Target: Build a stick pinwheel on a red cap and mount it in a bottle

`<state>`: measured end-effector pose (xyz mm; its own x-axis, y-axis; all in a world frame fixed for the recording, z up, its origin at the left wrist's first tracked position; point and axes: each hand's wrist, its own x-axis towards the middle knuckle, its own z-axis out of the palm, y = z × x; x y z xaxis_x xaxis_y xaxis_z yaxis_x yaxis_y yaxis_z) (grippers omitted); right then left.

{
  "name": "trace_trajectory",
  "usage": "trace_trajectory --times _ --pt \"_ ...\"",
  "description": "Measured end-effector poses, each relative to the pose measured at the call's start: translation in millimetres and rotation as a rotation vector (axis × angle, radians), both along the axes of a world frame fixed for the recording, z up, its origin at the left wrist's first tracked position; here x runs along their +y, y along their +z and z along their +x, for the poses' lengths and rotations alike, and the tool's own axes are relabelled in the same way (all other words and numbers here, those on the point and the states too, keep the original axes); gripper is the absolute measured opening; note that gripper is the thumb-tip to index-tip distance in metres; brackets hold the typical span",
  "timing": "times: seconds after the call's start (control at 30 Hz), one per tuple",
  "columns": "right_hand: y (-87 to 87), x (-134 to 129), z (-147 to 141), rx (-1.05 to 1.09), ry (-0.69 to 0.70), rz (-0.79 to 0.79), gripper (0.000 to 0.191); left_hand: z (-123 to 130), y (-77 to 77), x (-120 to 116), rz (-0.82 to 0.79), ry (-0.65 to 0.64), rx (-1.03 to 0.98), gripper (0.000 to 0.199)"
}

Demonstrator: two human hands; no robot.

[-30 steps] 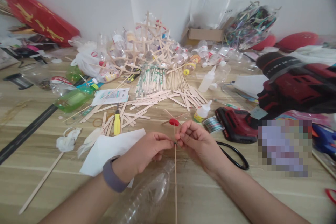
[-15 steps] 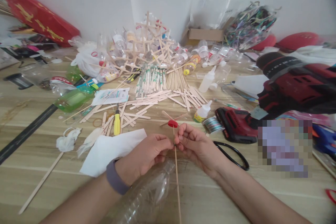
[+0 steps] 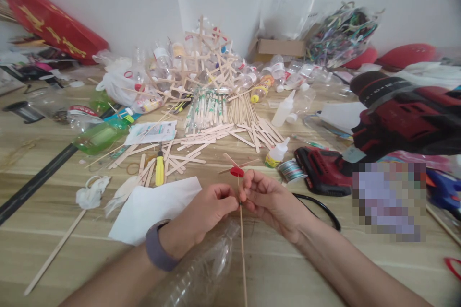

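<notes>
Gripping thin stick (image 3: 242,249) in right hand's (image 3: 270,201) fingers, just below red cap (image 3: 236,172); running from there toward front edge of surface (image 3: 288,273). Closed fingertips on left hand (image 3: 212,208), right at dark spot on stick; can't tell if pinching anything. Just beyond cap: crossed flat sticks. Under left wrist, toward front edge: clear bottle (image 3: 201,268). Left of hands: white paper (image 3: 151,213), yellow screwdriver (image 3: 159,171). Right: thread spool (image 3: 291,171), then drill (image 3: 406,117) toward right edge. Toward back edge: heaped bottles (image 3: 163,60).
</notes>
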<state>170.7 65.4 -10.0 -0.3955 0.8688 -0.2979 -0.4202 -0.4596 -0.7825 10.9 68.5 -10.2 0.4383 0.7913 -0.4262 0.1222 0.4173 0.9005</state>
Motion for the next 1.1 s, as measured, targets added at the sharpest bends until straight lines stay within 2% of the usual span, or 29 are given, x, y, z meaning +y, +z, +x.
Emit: trace_trajectory --times 0.13,0.27,0.4,0.6,0.83,1.1 --pt "2.3 -1 0 -0.035 0.004 0.01 0.036 1 2.1 0 0.036 -0.019 0.005 0.01" --pt "1.5 1 1 -0.124 -0.054 0.081 0.031 -2 4.7 2 0.054 -0.027 0.047 0.012" --pt "2.8 5 5 -0.279 -0.089 0.239 0.023 -4 4.2 3 0.057 -0.014 0.099 0.013" --pt "15.7 5 10 -0.613 0.013 0.503 0.004 -4 1.3 3 0.06 0.005 0.107 0.011" --pt "22.5 0 12 -0.878 0.085 0.714 0.016 -5 0.3 3 0.064 0.008 0.111 0.013" --pt "19.7 -1 11 -0.958 0.102 0.767 0.016 -3 3.2 4 0.053 0.037 0.085 0.012"
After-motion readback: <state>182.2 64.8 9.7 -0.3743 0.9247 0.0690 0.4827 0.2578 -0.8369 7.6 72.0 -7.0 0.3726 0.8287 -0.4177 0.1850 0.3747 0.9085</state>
